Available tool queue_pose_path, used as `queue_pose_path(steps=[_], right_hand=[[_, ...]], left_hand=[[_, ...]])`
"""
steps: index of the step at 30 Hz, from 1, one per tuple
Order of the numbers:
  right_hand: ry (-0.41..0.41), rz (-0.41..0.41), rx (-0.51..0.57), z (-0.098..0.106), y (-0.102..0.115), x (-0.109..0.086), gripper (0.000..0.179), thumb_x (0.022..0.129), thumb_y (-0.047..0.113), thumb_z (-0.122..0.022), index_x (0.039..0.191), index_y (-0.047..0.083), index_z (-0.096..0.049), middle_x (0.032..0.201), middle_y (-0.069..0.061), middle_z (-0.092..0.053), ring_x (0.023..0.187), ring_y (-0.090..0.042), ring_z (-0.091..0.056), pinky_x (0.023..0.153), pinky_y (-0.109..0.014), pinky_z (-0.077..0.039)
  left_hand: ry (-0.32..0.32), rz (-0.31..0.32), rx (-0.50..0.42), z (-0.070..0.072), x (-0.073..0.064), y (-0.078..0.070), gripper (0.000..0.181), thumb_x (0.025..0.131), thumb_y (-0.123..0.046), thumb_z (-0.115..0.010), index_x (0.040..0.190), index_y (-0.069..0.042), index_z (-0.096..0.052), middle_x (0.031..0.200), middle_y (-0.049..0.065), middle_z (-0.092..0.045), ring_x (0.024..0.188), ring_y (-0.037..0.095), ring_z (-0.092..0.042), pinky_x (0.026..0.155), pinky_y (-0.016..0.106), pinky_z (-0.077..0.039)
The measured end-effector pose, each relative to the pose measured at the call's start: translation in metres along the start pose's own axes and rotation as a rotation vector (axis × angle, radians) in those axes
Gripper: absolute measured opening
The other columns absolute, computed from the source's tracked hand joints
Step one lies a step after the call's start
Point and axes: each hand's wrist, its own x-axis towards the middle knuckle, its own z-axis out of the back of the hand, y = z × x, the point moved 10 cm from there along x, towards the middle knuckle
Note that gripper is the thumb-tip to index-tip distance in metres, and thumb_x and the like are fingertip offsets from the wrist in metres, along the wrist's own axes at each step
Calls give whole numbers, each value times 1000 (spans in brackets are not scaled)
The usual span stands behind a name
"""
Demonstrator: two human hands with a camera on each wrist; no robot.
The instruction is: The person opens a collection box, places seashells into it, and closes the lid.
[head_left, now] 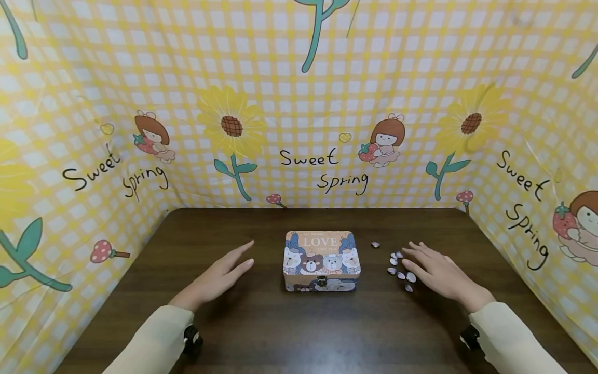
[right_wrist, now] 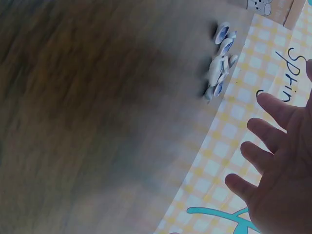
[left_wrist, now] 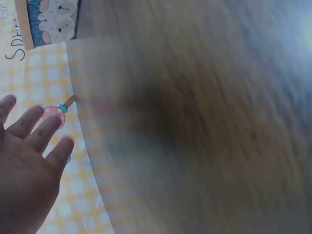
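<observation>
A tin box (head_left: 322, 259) with bears and the word LOVE on its lid stands closed on the table, its metal clasp (head_left: 322, 281) facing me. Left of it, my left hand (head_left: 219, 275) hovers with fingers extended, holding nothing. My right hand (head_left: 436, 270) is held over the table to the right, fingers spread and nothing gripped. Several small shells (head_left: 401, 276), whitish and purple, lie scattered beside the right fingertips; one shell (head_left: 376, 244) sits apart, closer to the tin. The right wrist view shows the shells (right_wrist: 219, 68) beyond my spread right hand (right_wrist: 282, 156).
A dark brown wooden table (head_left: 322, 332) bears everything. Yellow checked cloth (head_left: 299, 114) with printed sunflowers and "Sweet Spring" lettering walls in the back and both sides. Black bands (head_left: 192, 340) circle both sleeved wrists.
</observation>
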Motion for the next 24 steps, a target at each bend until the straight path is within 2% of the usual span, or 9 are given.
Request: queue_pose_path(steps=[5, 8, 14, 19, 24], right_hand=[[-6, 59, 49, 0, 11, 0, 52, 107, 42, -47, 143, 4, -55, 151, -21, -43, 139, -48, -34, 105, -70, -27], [-9, 82, 59, 0, 17, 1, 50, 106, 40, -49, 142, 5, -56, 150, -20, -46, 136, -46, -39, 104, -68, -31], [-4, 104, 92, -1, 31, 4, 43, 106, 36, -53, 136, 7, -61, 143, -17, -53, 129, -40, -49, 99, -61, -41], [52, 104, 136, -9, 40, 5, 46, 106, 40, -51, 136, 7, -60, 139, -15, -54, 119, -33, -56, 91, -51, -48], [92, 115, 174, -17, 49, 6, 48, 105, 44, -50, 136, 9, -60, 140, -17, -53, 126, -38, -52, 93, -51, -49]], left_hand=[[5, 7, -51, -7, 6, -3, 55, 104, -53, -46, 153, -28, -42, 138, 6, -60, 125, 22, -57, 102, 54, -43], [-1, -13, -77, -10, 10, -11, 51, 103, -51, -51, 148, -27, -49, 125, 5, -68, 111, 14, -65, 96, 46, -49], [-25, -82, -139, -14, 17, -28, 40, 101, -39, -61, 138, -22, -60, 115, 8, -71, 102, 17, -67, 84, 34, -53], [-40, -62, -185, -23, 23, -32, 41, 98, -38, -66, 135, -18, -64, 108, 4, -71, 96, 19, -66, 79, 32, -52], [-50, -35, -187, -32, 27, -36, 51, 96, -34, -70, 140, -12, -58, 112, 1, -70, 97, 17, -65, 81, 35, -52]])
